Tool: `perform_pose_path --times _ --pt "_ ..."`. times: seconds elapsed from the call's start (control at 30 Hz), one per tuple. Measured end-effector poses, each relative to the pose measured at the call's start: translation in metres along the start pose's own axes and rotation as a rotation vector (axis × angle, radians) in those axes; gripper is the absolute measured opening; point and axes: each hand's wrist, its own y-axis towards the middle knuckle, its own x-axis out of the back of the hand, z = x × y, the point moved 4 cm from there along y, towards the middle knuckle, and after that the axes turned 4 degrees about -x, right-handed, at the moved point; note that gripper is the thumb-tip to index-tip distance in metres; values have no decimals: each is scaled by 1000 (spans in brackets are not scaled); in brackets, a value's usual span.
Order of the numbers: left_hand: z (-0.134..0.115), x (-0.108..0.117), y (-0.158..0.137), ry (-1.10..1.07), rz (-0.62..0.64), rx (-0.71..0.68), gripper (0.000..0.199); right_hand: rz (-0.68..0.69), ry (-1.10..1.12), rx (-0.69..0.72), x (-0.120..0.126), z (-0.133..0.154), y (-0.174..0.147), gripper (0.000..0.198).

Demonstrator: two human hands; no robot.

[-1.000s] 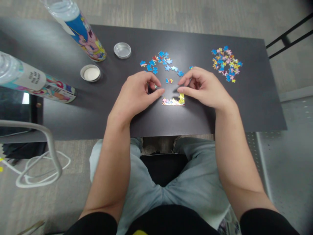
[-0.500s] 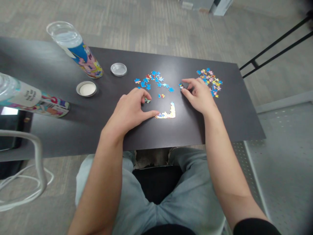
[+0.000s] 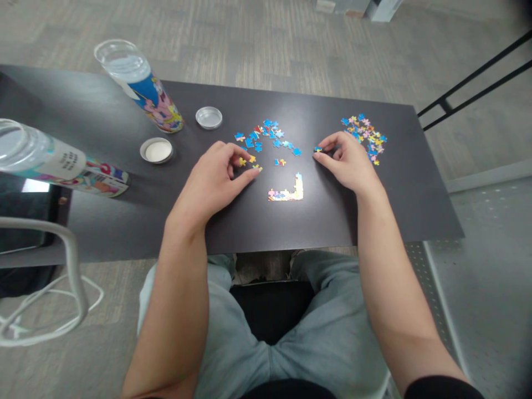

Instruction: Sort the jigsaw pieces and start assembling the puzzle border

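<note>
In the head view my right hand (image 3: 344,163) pinches a small blue-and-yellow jigsaw piece (image 3: 317,149) between thumb and fingertips, just over the table. My left hand (image 3: 216,180) rests at the left with thumb and fingers apart. Near its fingertips lie a few yellowish jigsaw pieces (image 3: 252,159), partly covered by the fingers. Between the hands is an L-shaped joined puzzle corner (image 3: 286,196), and above it a small joined blue, red and yellow bit (image 3: 280,162). Loose, mostly blue pieces (image 3: 266,132) are scattered beyond. A second, multicoloured pile (image 3: 366,136) lies past my right hand.
Two clear-topped printed tubes (image 3: 160,105) (image 3: 97,176) stand on the dark table (image 3: 324,221) at the left. Close to them are a clear lid (image 3: 209,117) and a white-lined lid (image 3: 157,150). A white cable (image 3: 72,271) loops at the lower left.
My left thumb has moved off the L-shaped corner, up and left toward the yellowish pieces. The right hand keeps its piece, now turned differently. The whole view has shifted slightly.
</note>
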Motion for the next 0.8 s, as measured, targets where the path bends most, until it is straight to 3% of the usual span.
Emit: perform_pose_path --times 0.17,0.37,0.5,0.63,0.8 --pt "6 10 -2 75 -23 25 29 1 19 -8 1 1 -1 19" --pt "9 5 2 91 -39 44 22 14 24 -40 2 5 -2 22" --pt "15 2 10 115 -85 113 14 43 38 -9 2 7 -2 8" --pt "24 3 21 129 -66 150 25 70 16 -12 2 5 -1 10" --pt "24 3 31 225 -18 92 55 123 11 14 4 10 -2 14"
